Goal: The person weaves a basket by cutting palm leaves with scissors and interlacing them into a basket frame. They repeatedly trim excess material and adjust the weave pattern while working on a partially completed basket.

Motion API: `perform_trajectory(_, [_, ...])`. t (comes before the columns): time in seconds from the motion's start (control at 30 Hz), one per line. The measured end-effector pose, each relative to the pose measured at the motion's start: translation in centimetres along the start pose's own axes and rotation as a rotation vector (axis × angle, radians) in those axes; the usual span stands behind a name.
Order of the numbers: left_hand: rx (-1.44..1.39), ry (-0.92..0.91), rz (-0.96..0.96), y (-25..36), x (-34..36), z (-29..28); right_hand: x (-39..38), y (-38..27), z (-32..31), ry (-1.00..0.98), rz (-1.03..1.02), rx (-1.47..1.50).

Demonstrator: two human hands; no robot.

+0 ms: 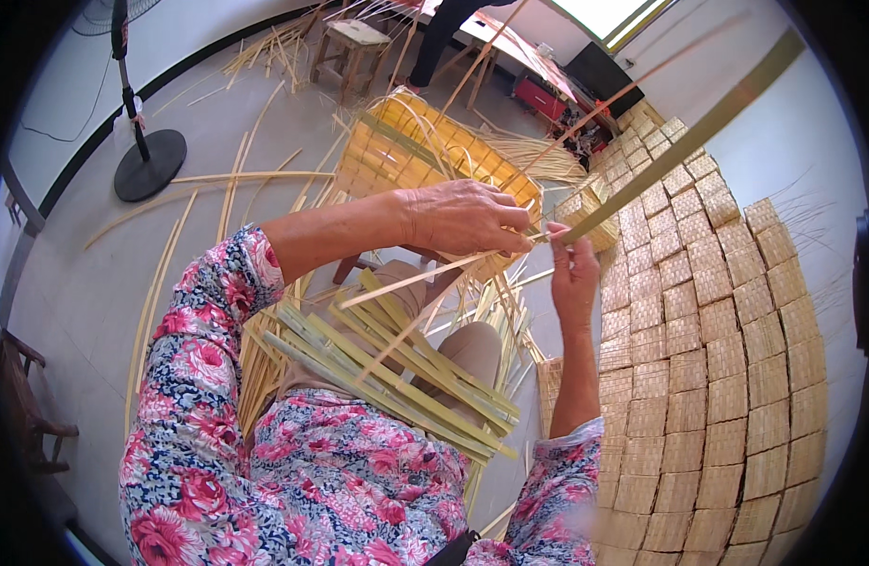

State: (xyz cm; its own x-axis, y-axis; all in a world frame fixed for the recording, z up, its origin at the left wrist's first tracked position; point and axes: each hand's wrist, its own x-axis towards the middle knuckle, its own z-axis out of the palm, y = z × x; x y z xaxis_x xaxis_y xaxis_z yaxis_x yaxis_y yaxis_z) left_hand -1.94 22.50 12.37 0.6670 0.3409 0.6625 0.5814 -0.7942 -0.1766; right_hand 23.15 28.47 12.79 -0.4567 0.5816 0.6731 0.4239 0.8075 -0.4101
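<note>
My left hand (467,217) reaches across to the near right corner of a yellow box-shaped piece (392,141) with thin strips woven over it, its fingers closed on pale bamboo strips. My right hand (571,264), just right of it, pinches a long, wide green bamboo strip (680,146) that rises toward the upper right. The two hands' fingertips are close together at the corner. Several flat green and pale strips (387,377) lie across my lap below.
Stacked woven baskets (708,358) cover the right side. A standing fan (150,165) and scattered strips (151,311) are at left. A wooden stool (345,42), a person's dark-trousered leg (433,42) and a table (538,66) are at the back. A wooden chair (29,396) sits at far left.
</note>
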Motion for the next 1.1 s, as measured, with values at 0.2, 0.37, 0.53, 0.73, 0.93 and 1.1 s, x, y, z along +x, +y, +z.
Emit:
perform_trajectory(0.2, [0.013,0.059,-0.006,0.1,-0.4,0.2,3.1,-0.5,-1.8,-0.207,-0.161,-0.313])
perform_trajectory(0.37, [-0.018,0.060,-0.001,0.6,-1.3,0.7,4.9,2.4,-1.2,-0.369,-0.184,-0.515])
perform_trajectory(0.53, [-0.055,0.086,0.003,1.2,-2.2,1.3,5.3,5.3,-0.7,-0.471,-0.112,-0.663])
perform_trajectory(0.73, [-0.066,0.095,0.004,1.0,-2.3,1.1,5.7,5.5,-0.3,-0.575,-0.044,-0.761])
perform_trajectory(0.93, [-0.034,0.124,0.021,-0.5,-1.4,0.1,5.6,7.6,0.3,-0.562,-0.056,-0.694])
perform_trajectory(1.1, [-0.035,0.244,-0.002,-2.6,0.7,-0.3,5.1,9.6,0.5,-0.387,0.099,-0.202])
